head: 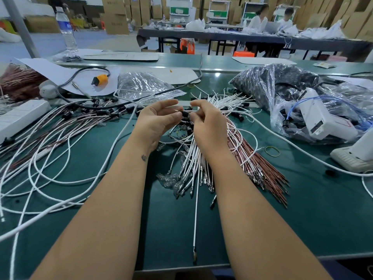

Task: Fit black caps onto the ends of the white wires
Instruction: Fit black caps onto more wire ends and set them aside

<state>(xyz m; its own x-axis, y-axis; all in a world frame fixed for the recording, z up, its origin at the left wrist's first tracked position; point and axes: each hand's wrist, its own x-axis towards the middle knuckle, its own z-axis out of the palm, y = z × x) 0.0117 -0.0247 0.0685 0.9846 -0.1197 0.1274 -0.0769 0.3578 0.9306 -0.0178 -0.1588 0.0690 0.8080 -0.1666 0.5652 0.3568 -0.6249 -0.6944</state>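
We see left grip pinching black cap, right grip pinching white wire entering it, above surface

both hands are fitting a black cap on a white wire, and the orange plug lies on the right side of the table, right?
Not quite. The head view shows the orange plug on the left side. Both hands, left hand and right hand, do work a black cap onto a white wire.

Both hands pinch a black cap above white wires.
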